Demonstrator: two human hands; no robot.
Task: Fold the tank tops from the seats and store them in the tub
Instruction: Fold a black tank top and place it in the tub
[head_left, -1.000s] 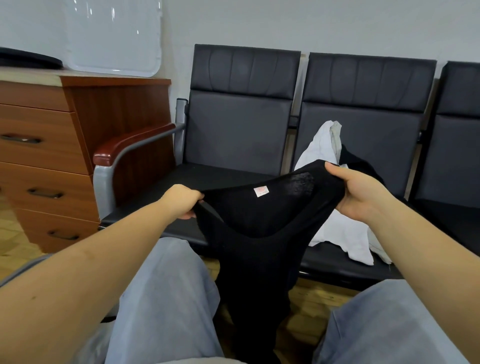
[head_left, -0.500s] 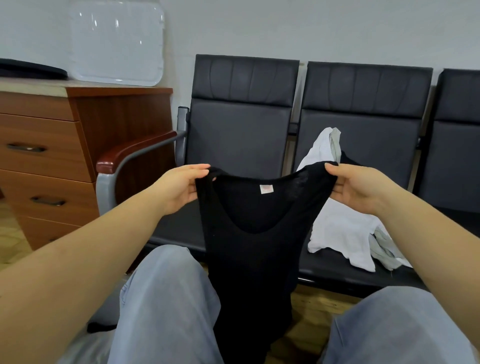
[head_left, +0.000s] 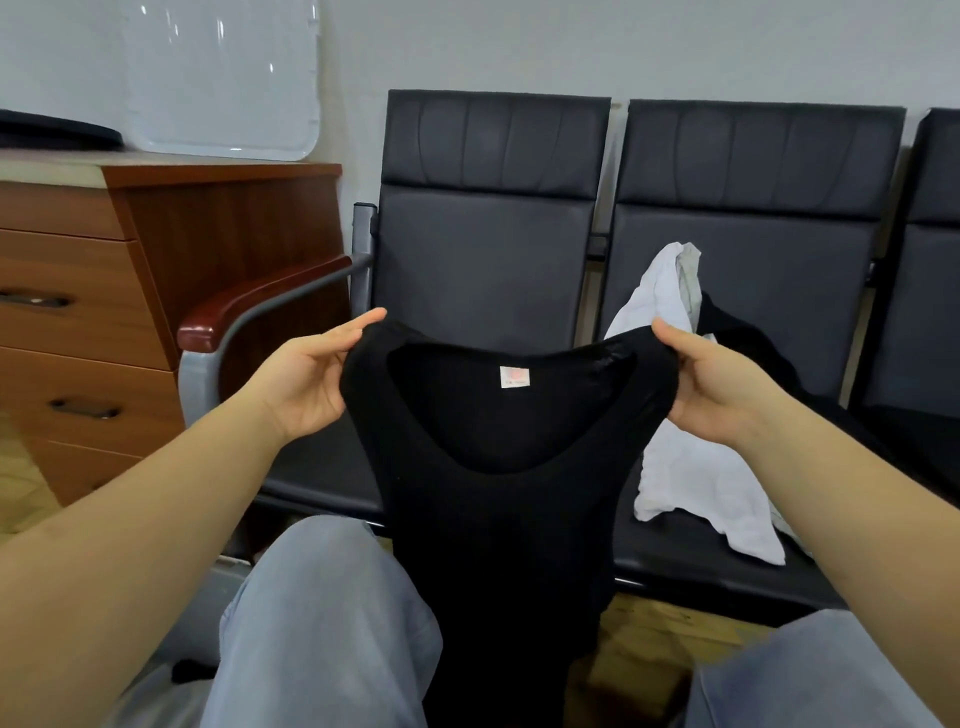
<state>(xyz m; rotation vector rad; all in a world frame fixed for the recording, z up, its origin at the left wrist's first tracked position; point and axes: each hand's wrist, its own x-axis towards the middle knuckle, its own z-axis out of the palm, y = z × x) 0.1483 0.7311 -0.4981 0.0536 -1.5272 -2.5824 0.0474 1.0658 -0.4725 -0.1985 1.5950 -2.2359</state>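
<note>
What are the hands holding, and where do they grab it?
Both hold the black tank top by its shoulder straps: the left hand pinches the left strap, the right hand the right strap. The top hangs down between the knees.

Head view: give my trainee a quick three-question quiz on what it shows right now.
1. True or false: the black tank top lies folded on a seat.
2. Which garment lies on the middle seat? A) white garment B) red garment C) none
3. Fill in: the left hand and right hand each pinch a shoulder ____ of the black tank top.

Key: 1 false, it hangs held up between the hands; 2 A; 3 strap.
</note>
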